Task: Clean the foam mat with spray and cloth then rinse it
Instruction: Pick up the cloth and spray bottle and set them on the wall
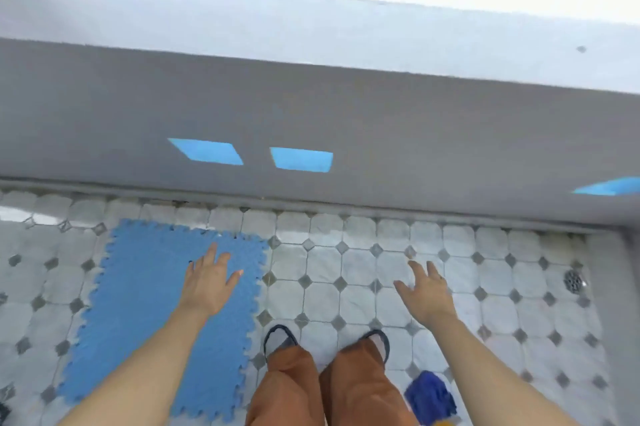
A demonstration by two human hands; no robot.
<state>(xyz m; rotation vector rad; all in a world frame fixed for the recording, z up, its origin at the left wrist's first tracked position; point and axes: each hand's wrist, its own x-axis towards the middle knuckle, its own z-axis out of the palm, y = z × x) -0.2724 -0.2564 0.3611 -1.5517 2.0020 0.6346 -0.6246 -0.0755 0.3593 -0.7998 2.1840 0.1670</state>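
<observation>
Surfaces: foam, tile, cloth, painted masonry.
Foam mat (149, 304), matt, finely textured; floor (381, 273) of glossy marbled tile; cloth (429, 394), crumpled blue fabric; wall (381, 120), matt grey paint.

A tiled floor (363, 273) of pale octagonal tiles with small dark diamond insets runs up to a low grey wall (381, 134) along its far edge. A blue foam mat (145, 314) with jigsaw-toothed edges lies flat on the tiles at the left, its far end close to the wall's base. A crumpled dark blue cloth (429, 394) sits on the floor at lower right, with something yellow showing just below it, too cut off to identify. A round metal drain (573, 281) is set into the tiles near the right side. A person's two slippered feet (280, 339) stand on the floor between mat and cloth.
</observation>
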